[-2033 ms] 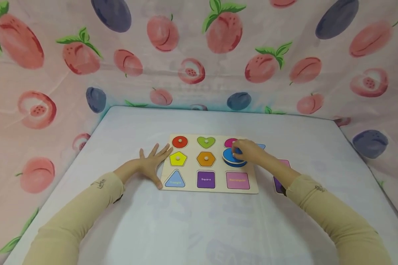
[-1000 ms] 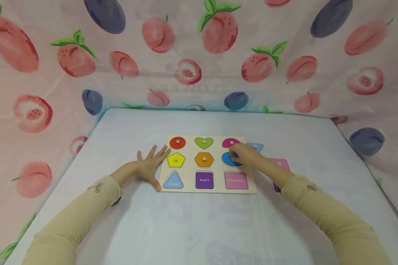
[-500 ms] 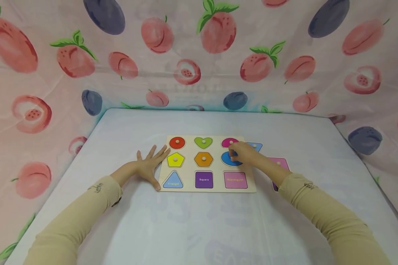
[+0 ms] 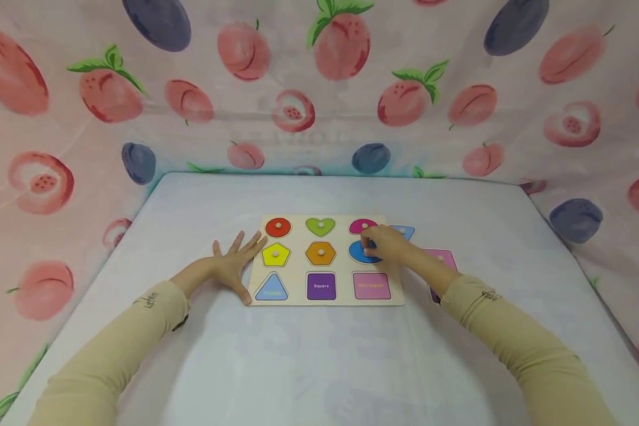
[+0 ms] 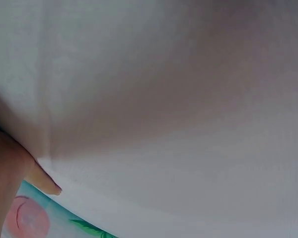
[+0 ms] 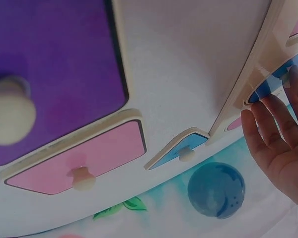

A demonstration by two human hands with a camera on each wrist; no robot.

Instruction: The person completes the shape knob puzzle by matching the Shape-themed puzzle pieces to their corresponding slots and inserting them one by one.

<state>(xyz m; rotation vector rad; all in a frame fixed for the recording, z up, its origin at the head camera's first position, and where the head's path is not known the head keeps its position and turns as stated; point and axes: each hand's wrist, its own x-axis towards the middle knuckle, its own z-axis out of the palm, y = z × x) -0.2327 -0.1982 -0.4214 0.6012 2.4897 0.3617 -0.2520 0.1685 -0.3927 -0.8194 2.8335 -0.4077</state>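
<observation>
Pinching blue oval [image 4: 357, 254], lettering [image 4: 322, 286] in head view only

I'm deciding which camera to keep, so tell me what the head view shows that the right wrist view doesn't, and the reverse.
Only the head view shows the left hand, the red circle, the green heart, the yellow pentagon and the orange hexagon.

Only the right wrist view shows the knob on the purple piece, which the right arm mostly hides from the head camera.

Both show the right hand at the blue oval, part or all of the board, and the loose triangle and pink rectangle beside it.
</observation>
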